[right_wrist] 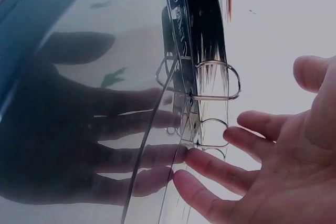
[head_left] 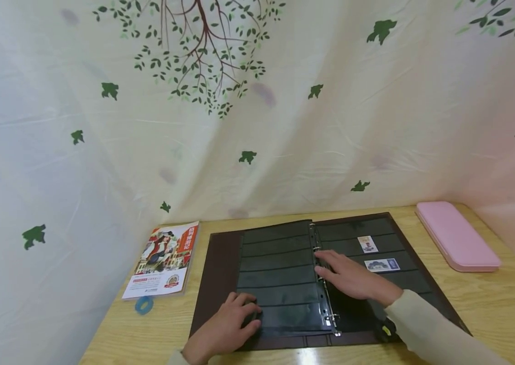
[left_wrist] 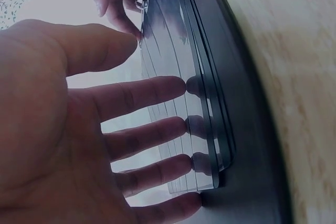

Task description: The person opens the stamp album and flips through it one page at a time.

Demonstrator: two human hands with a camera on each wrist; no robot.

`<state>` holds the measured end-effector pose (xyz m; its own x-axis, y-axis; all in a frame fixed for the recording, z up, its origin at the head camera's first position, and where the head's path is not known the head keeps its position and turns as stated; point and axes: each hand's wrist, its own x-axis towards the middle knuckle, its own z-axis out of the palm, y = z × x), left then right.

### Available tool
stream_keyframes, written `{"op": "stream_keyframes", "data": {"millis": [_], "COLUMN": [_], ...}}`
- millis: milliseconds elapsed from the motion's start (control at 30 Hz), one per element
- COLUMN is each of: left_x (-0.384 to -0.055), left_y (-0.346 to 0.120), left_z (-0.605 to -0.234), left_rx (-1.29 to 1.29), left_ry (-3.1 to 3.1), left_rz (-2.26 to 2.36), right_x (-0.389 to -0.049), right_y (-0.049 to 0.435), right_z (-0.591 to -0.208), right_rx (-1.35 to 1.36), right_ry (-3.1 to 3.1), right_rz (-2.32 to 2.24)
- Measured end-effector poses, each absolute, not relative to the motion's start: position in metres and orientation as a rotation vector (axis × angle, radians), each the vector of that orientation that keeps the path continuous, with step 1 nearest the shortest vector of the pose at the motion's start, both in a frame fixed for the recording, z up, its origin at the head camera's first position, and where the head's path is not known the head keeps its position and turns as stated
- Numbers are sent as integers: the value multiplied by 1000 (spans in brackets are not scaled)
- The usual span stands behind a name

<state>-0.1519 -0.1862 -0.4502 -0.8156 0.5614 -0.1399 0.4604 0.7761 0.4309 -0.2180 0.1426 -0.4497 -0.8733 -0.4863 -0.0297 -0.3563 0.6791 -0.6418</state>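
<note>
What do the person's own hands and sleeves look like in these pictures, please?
The left hand and right hand are both bare, without gloves. The right sleeve is long, plain and pale cream; only a small edge of the similarly pale left sleeve shows.

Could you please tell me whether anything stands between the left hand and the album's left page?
Nothing visible does: the left hand touches the left page directly. The book and blue ring lie clear of it, beyond the album's left edge.
</note>
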Motion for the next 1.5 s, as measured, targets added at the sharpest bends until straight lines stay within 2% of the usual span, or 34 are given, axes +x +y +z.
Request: {"op": "stream_keyframes", "data": {"millis": [467, 833, 1133, 1333, 1500], "left_x": [-152, -156, -156, -157, -158], "left_y": [-186, -189, -189, -190, -192], "left_z": [-451, -455, -452, -451, -452], "left_rx": [807, 865, 807, 795, 789], "left_ry": [2722, 2718, 2671, 2655, 2645], "left_rz": [563, 520, 538, 552, 554], "right_x": [-215, -205, -171, -154, -145], "right_y": [139, 157, 212, 259, 277], "right_z": [-452, -445, -426, -435, -448], "right_rx": [-641, -594, -545, -358, -260], "right_ry": [2667, 2714, 2875, 2942, 2893], "right_rz": [-864, -949, -809, -672, -630]}}
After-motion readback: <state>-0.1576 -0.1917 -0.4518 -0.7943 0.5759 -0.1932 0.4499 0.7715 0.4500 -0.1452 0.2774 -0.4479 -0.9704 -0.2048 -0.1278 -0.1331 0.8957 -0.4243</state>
